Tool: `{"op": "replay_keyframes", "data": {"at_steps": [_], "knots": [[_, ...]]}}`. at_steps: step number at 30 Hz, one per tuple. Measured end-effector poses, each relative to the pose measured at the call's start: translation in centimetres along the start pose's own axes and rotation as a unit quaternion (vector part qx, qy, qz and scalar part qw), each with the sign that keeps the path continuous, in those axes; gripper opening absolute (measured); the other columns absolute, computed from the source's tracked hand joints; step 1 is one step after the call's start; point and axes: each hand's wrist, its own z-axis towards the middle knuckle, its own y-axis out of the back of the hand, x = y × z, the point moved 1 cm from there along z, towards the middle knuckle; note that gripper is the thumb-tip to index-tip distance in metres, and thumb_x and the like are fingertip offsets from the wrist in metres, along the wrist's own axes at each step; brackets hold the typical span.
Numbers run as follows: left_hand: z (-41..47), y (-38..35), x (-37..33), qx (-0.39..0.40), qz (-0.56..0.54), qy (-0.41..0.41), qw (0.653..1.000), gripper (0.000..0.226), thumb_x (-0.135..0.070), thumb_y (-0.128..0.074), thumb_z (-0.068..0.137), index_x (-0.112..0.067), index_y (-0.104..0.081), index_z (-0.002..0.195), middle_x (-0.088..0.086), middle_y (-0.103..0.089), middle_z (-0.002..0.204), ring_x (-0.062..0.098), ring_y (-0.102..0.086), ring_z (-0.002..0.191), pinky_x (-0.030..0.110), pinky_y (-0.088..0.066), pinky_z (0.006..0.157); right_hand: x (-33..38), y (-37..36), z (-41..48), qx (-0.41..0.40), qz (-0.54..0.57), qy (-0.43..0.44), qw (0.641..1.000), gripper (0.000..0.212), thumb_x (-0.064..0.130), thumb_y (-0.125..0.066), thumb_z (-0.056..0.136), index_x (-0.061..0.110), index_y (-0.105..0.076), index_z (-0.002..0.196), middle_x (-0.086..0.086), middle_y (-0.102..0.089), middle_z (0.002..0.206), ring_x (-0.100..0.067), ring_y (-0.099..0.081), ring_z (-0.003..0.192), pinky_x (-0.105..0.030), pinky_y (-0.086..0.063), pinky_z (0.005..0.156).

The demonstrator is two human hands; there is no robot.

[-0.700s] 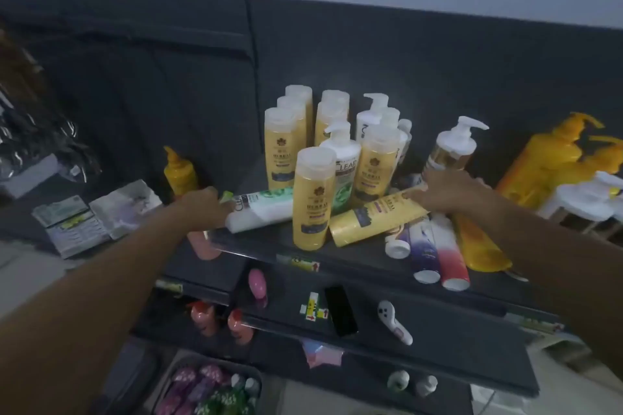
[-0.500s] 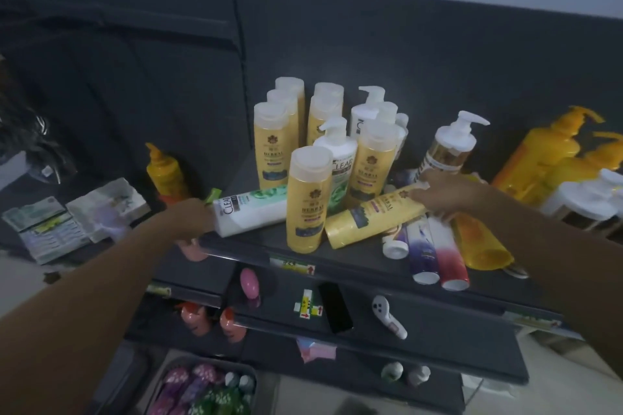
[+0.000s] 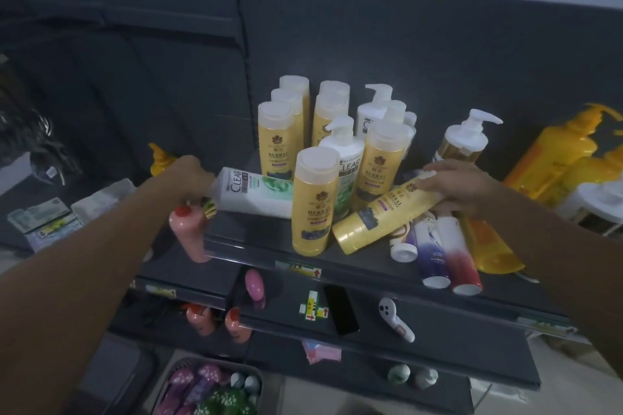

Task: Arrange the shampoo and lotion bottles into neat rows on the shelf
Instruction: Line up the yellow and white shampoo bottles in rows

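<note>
Both hands on toppled bottles

I'm gripping the lying white bottle (image 3: 256, 194) at its cap end with my left hand (image 3: 188, 175), fingers closed round it; my right hand (image 3: 458, 184) is resting on the fallen yellow bottle (image 3: 384, 216), though how firmly I can't tell. Both are lying on the shelf (image 3: 269, 246), long axes running crosswise either side of a standing yellow bottle (image 3: 313, 199).

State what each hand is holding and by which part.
The left hand grips the lying white Clear bottle at its left end. The right hand holds the lying yellow Herbal bottle by its upper end.
</note>
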Motion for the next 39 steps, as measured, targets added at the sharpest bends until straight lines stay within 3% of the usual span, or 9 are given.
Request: {"op": "replay_keyframes", "data": {"at_steps": [3,6,11,16,19,26,30,35,39], "knots": [[-0.3,2.2,-2.5,-0.041,0.01,-0.039,0.998,0.024,-0.02,-0.065,0.091,0.001,-0.077,0.092,0.015,-0.072,0.089,0.027,-0.063,0.079,0.034,-0.052,0.074,1.5,-0.2,-1.3,-0.038,-0.039,0.065,0.996,0.048,0.008,-0.077,0.084,0.019,-0.064,0.128,-0.013,-0.06,0.12,-0.037,-0.069,0.105,-0.054,-0.06,0.086],[-1.6,3.6,-5.5,-0.073,0.03,-0.114,0.99,0.017,-0.015,-0.066,0.09,-0.01,-0.081,0.096,0.005,-0.072,0.102,0.02,-0.059,0.091,0.031,-0.047,0.08,3.2,-0.3,-2.6,-0.078,-0.107,0.162,0.978,0.05,0.018,-0.082,0.076,0.028,-0.068,0.124,-0.004,-0.062,0.12,-0.023,-0.065,0.104,-0.029,-0.056,0.071],[-2.7,4.0,-8.9,-0.103,0.119,-0.227,0.961,0.009,-0.021,-0.073,0.089,-0.021,-0.078,0.096,0.002,-0.066,0.099,0.022,-0.06,0.089,0.031,-0.048,0.075,4.8,-0.6,-4.9,-0.084,-0.238,0.26,0.932,0.065,0.03,-0.089,0.066,0.032,-0.064,0.126,0.005,-0.062,0.121,-0.015,-0.057,0.111,-0.03,-0.046,0.084],[-3.5,3.9,-11.1,-0.075,0.209,-0.293,0.93,0.02,-0.025,-0.075,0.089,-0.028,-0.072,0.109,0.003,-0.061,0.116,0.025,-0.058,0.104,0.033,-0.047,0.08,4.6,-1.5,-7.2,-0.082,-0.258,0.275,0.922,0.074,0.034,-0.093,0.062,0.024,-0.061,0.127,0.003,-0.062,0.116,-0.015,-0.06,0.107,-0.036,-0.053,0.092],[-4.0,3.9,-11.8,-0.05,0.254,-0.324,0.91,0.025,-0.024,-0.073,0.091,-0.029,-0.07,0.116,0.001,-0.059,0.119,0.022,-0.055,0.107,0.033,-0.046,0.083,4.8,-2.3,-8.2,-0.056,-0.284,0.315,0.904,0.071,0.032,-0.093,0.062,0.025,-0.063,0.126,0.008,-0.06,0.117,-0.012,-0.058,0.107,-0.03,-0.051,0.089],[-4.7,4.6,-11.5,0.005,0.233,-0.332,0.914,0.034,-0.027,-0.074,0.091,-0.03,-0.067,0.124,-0.002,-0.061,0.124,0.02,-0.057,0.11,0.037,-0.049,0.095,5.9,-3.2,-8.3,-0.026,-0.384,0.342,0.857,0.067,0.032,-0.085,0.073,0.028,-0.051,0.13,0.006,-0.056,0.126,-0.015,-0.054,0.109,-0.029,-0.046,0.083],[-5.0,4.7,-11.0,0.021,0.232,-0.318,0.919,0.039,-0.034,-0.071,0.093,-0.029,-0.062,0.131,-0.001,-0.061,0.123,0.017,-0.058,0.103,0.028,-0.043,0.083,6.4,-2.9,-8.4,0.007,-0.41,0.321,0.854,0.07,0.045,-0.083,0.072,0.032,-0.048,0.131,0.007,-0.057,0.125,-0.015,-0.055,0.108,-0.033,-0.05,0.083],[-5.0,4.5,-10.8,0.013,0.233,-0.317,0.919,0.038,-0.036,-0.073,0.091,-0.029,-0.063,0.128,-0.003,-0.061,0.114,0.017,-0.059,0.102,0.027,-0.043,0.079,9.3,-5.1,-10.4,-0.014,-0.423,0.464,0.778,0.071,0.064,-0.076,0.072,0.036,-0.055,0.134,0.013,-0.056,0.128,-0.011,-0.046,0.121,-0.037,-0.044,0.1],[-5.0,5.3,-10.4,0.003,0.261,-0.327,0.908,0.029,-0.031,-0.075,0.09,-0.032,-0.066,0.117,-0.006,-0.06,0.107,0.016,-0.056,0.099,0.027,-0.043,0.074,10.5,-9.3,-10.4,0.081,-0.478,0.5,0.717,0.084,0.048,-0.082,0.076,0.033,-0.043,0.15,0.012,-0.051,0.143,-0.012,-0.042,0.131,-0.034,-0.042,0.105]]}}
